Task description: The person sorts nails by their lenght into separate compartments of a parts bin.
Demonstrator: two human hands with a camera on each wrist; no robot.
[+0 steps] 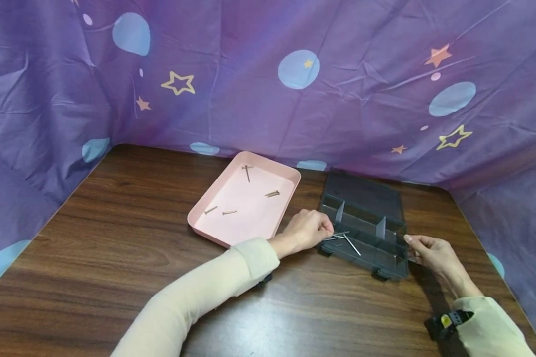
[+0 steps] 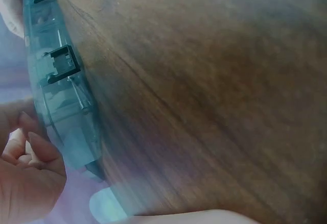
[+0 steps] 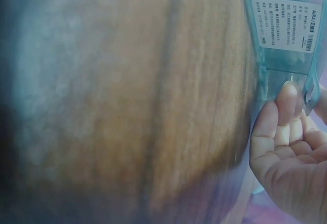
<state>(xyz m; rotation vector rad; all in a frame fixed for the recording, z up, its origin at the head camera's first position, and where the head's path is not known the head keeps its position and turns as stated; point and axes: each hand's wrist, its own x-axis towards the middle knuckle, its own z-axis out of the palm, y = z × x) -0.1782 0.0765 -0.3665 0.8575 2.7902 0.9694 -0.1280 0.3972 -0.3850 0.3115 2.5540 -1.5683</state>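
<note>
In the head view a dark translucent compartment box (image 1: 395, 258) stands on the table with its lid (image 1: 362, 193) folded open at the back. Several thin silver nails (image 1: 352, 245) lie crosswise at its front left. My left hand (image 1: 305, 229) grips the box's left end, thumb and index finger bent at the edge beside the nails. At the opposite end my right hand (image 1: 437, 255) pinches the box's wall. The right wrist view shows a white printed label (image 3: 286, 25) on the box, close above the right fingertips (image 3: 288, 94). Two black latches (image 2: 62, 63) line the front side.
A pink tray (image 1: 194, 220) stands left of the box, holding several bronze-coloured screws (image 1: 229, 212) in scattered spots. The left forearm passes in front of its near corner. Dark wood-grain table (image 1: 116, 223) surrounds both, with a purple patterned cloth (image 1: 250, 89) hanging behind.
</note>
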